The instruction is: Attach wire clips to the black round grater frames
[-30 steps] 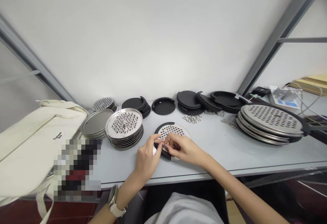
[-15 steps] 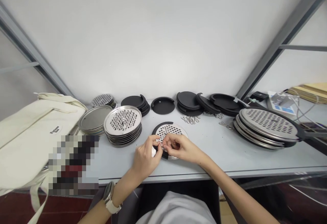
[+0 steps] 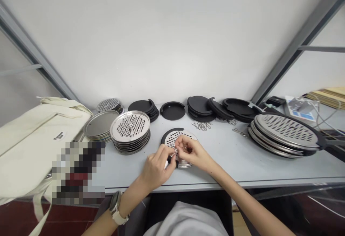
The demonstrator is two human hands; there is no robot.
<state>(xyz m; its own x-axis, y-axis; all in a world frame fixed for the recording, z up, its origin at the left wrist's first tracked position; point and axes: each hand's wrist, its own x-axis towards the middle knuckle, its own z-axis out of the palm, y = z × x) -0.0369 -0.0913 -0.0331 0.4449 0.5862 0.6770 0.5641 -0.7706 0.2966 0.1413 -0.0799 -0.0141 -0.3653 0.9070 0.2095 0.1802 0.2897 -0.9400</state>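
Observation:
A round perforated metal disc (image 3: 178, 134) with a black curved rim lies near the table's middle, partly hidden by my hands. Over its lower left part is my left hand (image 3: 159, 163), with thumb and fingertips pinched and something white at the palm. My right hand (image 3: 193, 153) meets it fingertip to fingertip, thumb and forefinger curled into a pinch. Whatever small thing lies between the fingertips is too small to name. Bent wire pieces (image 3: 202, 125) rest behind the disc.
Left stand stacked grater discs (image 3: 130, 126), plain metal discs (image 3: 100, 124) and a cream bag (image 3: 32, 139). Black round holders (image 3: 172, 111) line the wall. Lidded, perforated metal pieces are stacked (image 3: 287, 130) at right, near a box (image 3: 300, 108) and wooden boards (image 3: 329, 96).
Both hands have shifted slightly, with their fingertips now a little higher and further right over the disc. The pinched fingers remain close together.

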